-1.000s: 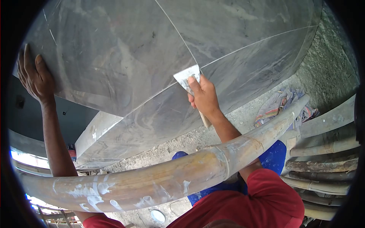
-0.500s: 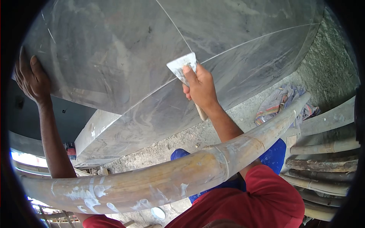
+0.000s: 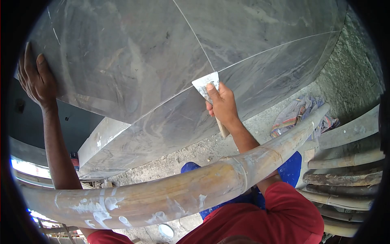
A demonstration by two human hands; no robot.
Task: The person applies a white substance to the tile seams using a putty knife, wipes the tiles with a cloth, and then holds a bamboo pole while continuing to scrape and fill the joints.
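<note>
My right hand [image 3: 223,103] is closed around a putty knife [image 3: 205,84], its thumb pressed on the white-smeared blade. The blade's wide edge sits at the white joint line [image 3: 170,99] between grey tiles, close to where another joint [image 3: 194,34] comes down to meet it. A wooden handle end sticks out below the fist. Far to the left, my left hand [image 3: 38,79] rests with fingers stretched out on the edge of the large grey marbled tile wall [image 3: 122,53].
A thick bamboo pole [image 3: 174,189] with white splashes crosses in front of me, over my forearms. More poles [image 3: 345,177] are stacked at right. A crumpled cloth [image 3: 294,116] lies by the rough wall [image 3: 353,69]. Below the pole is a round white container [image 3: 165,230].
My right hand and the putty knife have moved down and slightly right, from over the joint crossing to just below it. My left hand stays at the tile edge.
</note>
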